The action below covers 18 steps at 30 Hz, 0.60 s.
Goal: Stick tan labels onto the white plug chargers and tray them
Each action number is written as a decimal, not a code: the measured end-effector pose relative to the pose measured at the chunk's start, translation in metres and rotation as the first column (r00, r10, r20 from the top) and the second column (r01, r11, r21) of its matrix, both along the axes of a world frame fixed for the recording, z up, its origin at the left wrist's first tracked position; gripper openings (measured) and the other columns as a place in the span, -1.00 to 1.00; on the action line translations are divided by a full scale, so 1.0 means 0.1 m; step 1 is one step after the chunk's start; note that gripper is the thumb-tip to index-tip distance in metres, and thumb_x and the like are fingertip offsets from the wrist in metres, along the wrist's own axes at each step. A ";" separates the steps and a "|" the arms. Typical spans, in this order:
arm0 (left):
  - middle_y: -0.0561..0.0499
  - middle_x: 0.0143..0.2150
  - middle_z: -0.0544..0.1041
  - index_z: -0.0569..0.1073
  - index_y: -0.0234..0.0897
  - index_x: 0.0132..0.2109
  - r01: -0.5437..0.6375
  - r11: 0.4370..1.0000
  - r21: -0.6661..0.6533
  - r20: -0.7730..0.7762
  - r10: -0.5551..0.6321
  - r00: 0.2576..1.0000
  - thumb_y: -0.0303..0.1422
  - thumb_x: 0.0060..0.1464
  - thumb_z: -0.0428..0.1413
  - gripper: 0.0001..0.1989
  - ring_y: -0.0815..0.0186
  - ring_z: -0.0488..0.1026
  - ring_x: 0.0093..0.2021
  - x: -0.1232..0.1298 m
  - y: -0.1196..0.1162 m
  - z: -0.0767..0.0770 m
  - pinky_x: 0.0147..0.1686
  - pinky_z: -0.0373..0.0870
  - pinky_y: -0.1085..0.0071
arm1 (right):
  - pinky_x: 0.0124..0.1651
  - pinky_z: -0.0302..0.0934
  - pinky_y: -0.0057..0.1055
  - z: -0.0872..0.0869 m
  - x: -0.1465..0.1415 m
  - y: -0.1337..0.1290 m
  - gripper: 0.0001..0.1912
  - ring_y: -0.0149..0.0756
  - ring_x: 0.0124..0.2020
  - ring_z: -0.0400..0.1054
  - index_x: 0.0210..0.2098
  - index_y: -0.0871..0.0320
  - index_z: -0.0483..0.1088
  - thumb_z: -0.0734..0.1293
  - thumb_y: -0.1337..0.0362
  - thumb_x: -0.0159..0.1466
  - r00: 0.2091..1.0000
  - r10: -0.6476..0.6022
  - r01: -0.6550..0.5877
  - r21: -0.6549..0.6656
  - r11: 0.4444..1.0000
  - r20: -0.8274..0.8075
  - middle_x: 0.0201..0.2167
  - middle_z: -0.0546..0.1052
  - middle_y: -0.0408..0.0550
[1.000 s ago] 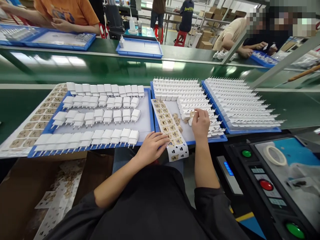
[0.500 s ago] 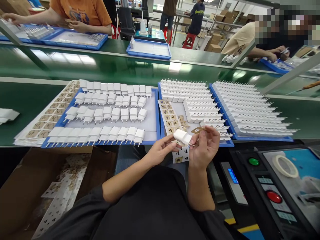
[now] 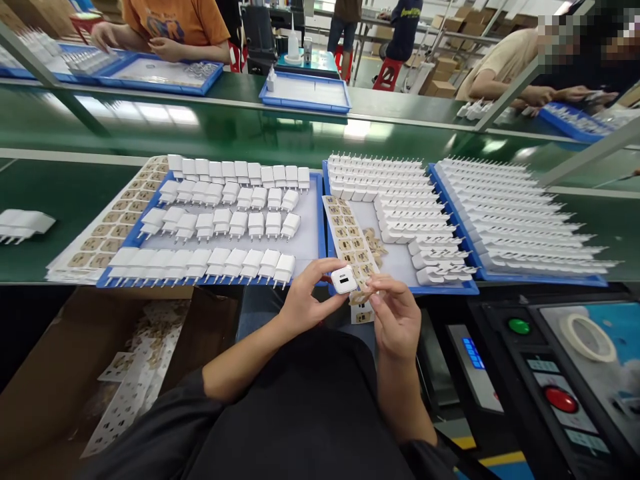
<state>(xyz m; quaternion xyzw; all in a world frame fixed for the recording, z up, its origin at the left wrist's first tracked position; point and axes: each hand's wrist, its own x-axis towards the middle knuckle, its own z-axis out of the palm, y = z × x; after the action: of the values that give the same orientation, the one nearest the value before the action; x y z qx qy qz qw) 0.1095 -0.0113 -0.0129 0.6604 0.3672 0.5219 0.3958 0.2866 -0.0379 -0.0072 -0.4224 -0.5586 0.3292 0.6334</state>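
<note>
Between the thumb and fingers of my left hand (image 3: 306, 300) is a white charger plug (image 3: 344, 280), its port end turned up toward me. My right hand (image 3: 397, 313) pinches a small tan sticker (image 3: 361, 298) close beside the charger's port end. Whether the sticker touches the charger I cannot tell. Behind my hands a sheet of tan stickers (image 3: 347, 233) lies over the edge of the middle blue tray (image 3: 327, 227). Several loose tan pieces (image 3: 373, 243) lie next to the sheet. Rows of white chargers (image 3: 400, 213) stand in that tray.
On the left, a blue tray (image 3: 313, 233) holds rows of chargers; sticker sheets (image 3: 90, 243) lie beside it. Another full tray (image 3: 575, 279) is on the right. A machine with a red button (image 3: 561, 400) stands at my right, a cardboard box (image 3: 45, 393) below left. Co-workers sit across the bench.
The charger has turned so its port end faces me, and it is now in my left hand alone. My right hand has moved left and lower, bringing the sticker beside the charger.
</note>
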 end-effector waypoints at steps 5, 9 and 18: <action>-0.19 0.14 0.55 0.41 -0.21 0.10 -0.002 1.000 0.008 -0.041 0.003 0.999 -0.34 0.16 0.28 -0.62 0.19 0.55 0.10 0.00 -0.01 0.01 -0.14 0.59 0.39 | -0.17 0.47 -0.27 0.01 -0.12 -0.06 -0.85 -0.25 -0.25 0.50 -0.12 0.00 0.53 0.42 0.24 0.30 0.991 0.112 -0.116 -0.062 0.991 -0.067 -0.30 0.56 -0.08; -0.17 0.13 0.57 0.41 -0.20 0.12 -0.010 0.993 0.117 -0.103 0.022 0.994 -0.40 0.18 0.27 -0.62 0.22 0.56 0.04 -0.03 -0.01 0.02 -0.18 0.58 0.40 | -0.18 0.48 -0.31 0.02 -0.17 -0.05 -0.83 -0.28 -0.29 0.50 -0.11 0.01 0.53 0.44 0.22 0.29 0.995 0.076 -0.081 -0.090 0.993 -0.059 -0.33 0.55 -0.11; -0.18 0.08 0.59 0.40 -0.20 0.08 -0.113 0.943 0.314 -0.198 0.182 0.963 -0.36 0.21 0.27 -0.67 0.21 0.55 -0.03 -0.04 -0.04 0.00 -0.27 0.55 0.37 | -0.13 0.44 -0.35 0.09 -0.21 -0.02 -0.83 -0.31 -0.24 0.47 -0.09 0.03 0.51 0.43 0.23 0.31 0.995 -0.019 0.000 -0.192 0.981 -0.094 -0.30 0.53 -0.11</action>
<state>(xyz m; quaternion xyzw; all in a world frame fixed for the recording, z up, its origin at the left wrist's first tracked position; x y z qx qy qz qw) 0.1051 -0.0156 -0.0131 0.7377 0.3748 0.5221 0.2068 0.2652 -0.0398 0.0021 -0.4679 -0.4915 0.3983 0.6172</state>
